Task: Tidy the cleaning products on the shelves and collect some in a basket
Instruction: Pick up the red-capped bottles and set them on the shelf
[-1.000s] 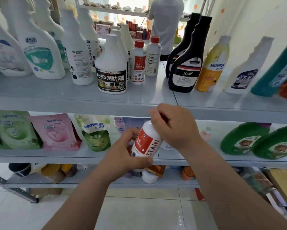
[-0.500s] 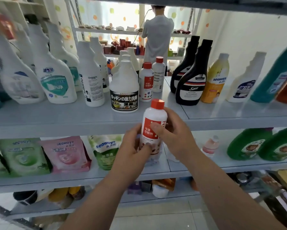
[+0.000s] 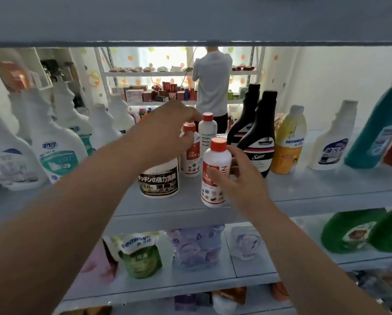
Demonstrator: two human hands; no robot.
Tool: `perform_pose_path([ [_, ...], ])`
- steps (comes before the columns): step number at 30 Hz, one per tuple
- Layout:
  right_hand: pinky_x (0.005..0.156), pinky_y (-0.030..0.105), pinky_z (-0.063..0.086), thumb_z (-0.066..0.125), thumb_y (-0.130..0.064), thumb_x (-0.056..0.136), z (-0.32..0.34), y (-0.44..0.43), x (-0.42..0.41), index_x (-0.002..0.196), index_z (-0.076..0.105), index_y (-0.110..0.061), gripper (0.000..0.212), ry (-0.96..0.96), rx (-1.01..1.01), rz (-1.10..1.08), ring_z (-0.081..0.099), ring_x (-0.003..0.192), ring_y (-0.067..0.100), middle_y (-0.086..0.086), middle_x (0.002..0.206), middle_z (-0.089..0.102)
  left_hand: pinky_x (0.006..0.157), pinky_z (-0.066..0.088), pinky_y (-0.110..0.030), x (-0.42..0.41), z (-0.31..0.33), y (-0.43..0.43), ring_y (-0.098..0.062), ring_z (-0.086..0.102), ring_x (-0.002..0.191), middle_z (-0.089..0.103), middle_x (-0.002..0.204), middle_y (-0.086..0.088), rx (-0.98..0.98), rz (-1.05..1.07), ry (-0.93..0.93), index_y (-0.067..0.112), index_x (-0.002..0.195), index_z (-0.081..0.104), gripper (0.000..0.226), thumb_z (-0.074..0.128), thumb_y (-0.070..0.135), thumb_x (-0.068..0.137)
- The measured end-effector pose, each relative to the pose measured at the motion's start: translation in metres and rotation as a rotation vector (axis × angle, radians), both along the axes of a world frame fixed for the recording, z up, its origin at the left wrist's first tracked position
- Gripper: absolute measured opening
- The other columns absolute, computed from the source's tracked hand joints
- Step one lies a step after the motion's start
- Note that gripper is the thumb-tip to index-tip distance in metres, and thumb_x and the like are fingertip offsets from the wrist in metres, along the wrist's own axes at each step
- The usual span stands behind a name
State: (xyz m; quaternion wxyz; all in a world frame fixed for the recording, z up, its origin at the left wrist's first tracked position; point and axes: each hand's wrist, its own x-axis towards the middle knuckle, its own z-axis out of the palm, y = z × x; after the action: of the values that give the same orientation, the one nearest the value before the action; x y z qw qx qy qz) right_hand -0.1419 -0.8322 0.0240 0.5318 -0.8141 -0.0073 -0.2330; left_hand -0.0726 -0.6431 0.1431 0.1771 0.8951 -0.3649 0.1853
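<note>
Head view, centre frame: our right hand (image 3: 242,178) wraps fingers round the stain bottle (image 3: 213,192) at the shelf (image 3: 326,194) lip, left hand (image 3: 167,133) pinching the neighbour bottle (image 3: 191,160); a nudge may topple both.

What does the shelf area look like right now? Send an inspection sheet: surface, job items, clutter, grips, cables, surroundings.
Surface: grey middle shelf, more shelves above and below.
Job's things: red-capped bottle upright near the front edge; second red-capped bottle behind it, white jug to its left; black bottles, yellow bottle and spray bottles in the row; no basket in view.
Clutter: refill pouches and green bottles on the lower shelf.
Grips: right hand holds the red-capped bottle; left hand reaches over the jug, grip unclear.
Cables: thin dark line beside the far person, unclear what.
Surroundings: person in light shirt, back turned, at a far rack of boxes.
</note>
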Motion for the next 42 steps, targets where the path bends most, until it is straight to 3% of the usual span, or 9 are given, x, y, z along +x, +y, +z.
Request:
perform_pose_path([
  [3, 0.078, 0.015, 0.046, 0.07, -0.069, 0.074, -0.003, -0.011, 0.017, 0.121, 0.041, -0.066, 0.055, 0.018, -0.036, 0.004, 0.054, 0.102, -0.025, -0.047, 0.106, 0.058, 0.095, 0.044, -0.03, 0.041, 0.02, -0.032, -0.021, 0.053, 0.122, 0.051, 0.144, -0.004, 0.327, 0.066, 0.033, 0.033, 0.147, 0.05, 0.052, 0.064, 0.022, 0.097],
  [10, 0.081, 0.012, 0.044, 0.07, -0.065, 0.08, -0.006, -0.028, 0.042, 0.127, 0.044, -0.057, 0.054, 0.012, -0.094, 0.037, 0.057, 0.107, -0.017, -0.035, 0.112, 0.061, 0.081, 0.04, -0.025, 0.093, 0.02, -0.074, -0.011, 0.054, 0.099, 0.065, 0.126, 0.001, 0.706, 0.121, 0.027, 0.021, 0.135, 0.063, 0.041, 0.069, 0.016, 0.095],
  [13, 0.085, 0.017, 0.046, 0.072, -0.059, 0.085, -0.01, -0.035, 0.048, 0.134, 0.045, -0.047, 0.057, 0.001, -0.139, 0.031, 0.058, 0.108, -0.006, -0.024, 0.121, 0.061, 0.081, 0.043, -0.024, 0.104, 0.022, -0.083, -0.012, 0.06, 0.1, 0.067, 0.117, 0.005, 0.666, 0.099, 0.051, 0.022, 0.127, 0.068, 0.036, 0.074, 0.021, 0.092],
  [17, 0.081, 0.014, 0.045, 0.07, -0.061, 0.085, -0.012, -0.038, 0.056, 0.134, 0.045, -0.044, 0.057, -0.008, -0.164, 0.034, 0.056, 0.102, -0.012, -0.026, 0.115, 0.058, 0.069, 0.036, -0.018, 0.112, 0.021, -0.094, -0.01, 0.057, 0.097, 0.068, 0.116, 0.006, 0.573, 0.076, 0.104, 0.022, 0.127, 0.069, 0.035, 0.074, 0.026, 0.093],
  [21, 0.083, 0.017, 0.048, 0.064, -0.065, 0.083, -0.012, -0.037, 0.061, 0.138, 0.046, -0.039, 0.064, -0.035, -0.203, 0.011, 0.059, 0.099, -0.004, -0.022, 0.118, 0.061, 0.079, 0.037, -0.021, 0.114, 0.024, -0.105, -0.012, 0.059, 0.102, 0.068, 0.12, 0.006, 0.518, 0.059, 0.145, 0.023, 0.13, 0.067, 0.035, 0.071, 0.026, 0.095],
  [27, 0.094, 0.034, 0.057, 0.066, -0.064, 0.088, -0.013, -0.038, 0.065, 0.143, 0.043, -0.037, 0.066, -0.039, -0.239, 0.013, 0.061, 0.11, 0.006, -0.013, 0.125, 0.063, 0.075, 0.064, -0.028, 0.128, 0.038, -0.105, -0.018, 0.076, 0.087, 0.073, 0.105, -0.003, 0.142, 0.08, 0.528, 0.021, 0.111, 0.069, 0.014, 0.07, 0.02, 0.097],
  [33, 0.092, 0.029, 0.057, 0.062, -0.069, 0.086, -0.015, -0.039, 0.066, 0.144, 0.042, -0.038, 0.069, -0.051, -0.254, 0.01, 0.06, 0.109, 0.002, -0.015, 0.127, 0.063, 0.048, 0.053, -0.016, 0.147, 0.035, -0.118, -0.013, 0.07, 0.072, 0.067, 0.115, -0.004, 0.14, 0.225, 0.362, 0.016, 0.135, 0.061, 0.036, 0.064, 0.028, 0.101],
  [36, 0.093, 0.034, 0.058, 0.063, -0.068, 0.087, -0.015, -0.039, 0.066, 0.144, 0.043, -0.037, 0.068, -0.058, -0.252, 0.01, 0.062, 0.111, 0.004, -0.014, 0.127, 0.063, 0.058, 0.057, -0.021, 0.144, 0.034, -0.136, -0.018, 0.07, 0.076, 0.067, 0.106, -0.007, 0.307, 0.292, 0.494, 0.017, 0.141, 0.058, 0.039, 0.06, 0.028, 0.104],
  [42, 0.092, 0.037, 0.058, 0.062, -0.066, 0.088, -0.015, -0.037, 0.066, 0.143, 0.043, -0.036, 0.065, -0.069, -0.272, -0.008, 0.062, 0.111, 0.008, -0.011, 0.125, 0.062, 0.098, 0.057, -0.035, 0.135, 0.033, -0.143, -0.023, 0.074, 0.099, 0.075, 0.114, -0.011, 0.444, 0.352, 0.378, 0.006, 0.128, 0.067, 0.035, 0.063, 0.029, 0.102],
])
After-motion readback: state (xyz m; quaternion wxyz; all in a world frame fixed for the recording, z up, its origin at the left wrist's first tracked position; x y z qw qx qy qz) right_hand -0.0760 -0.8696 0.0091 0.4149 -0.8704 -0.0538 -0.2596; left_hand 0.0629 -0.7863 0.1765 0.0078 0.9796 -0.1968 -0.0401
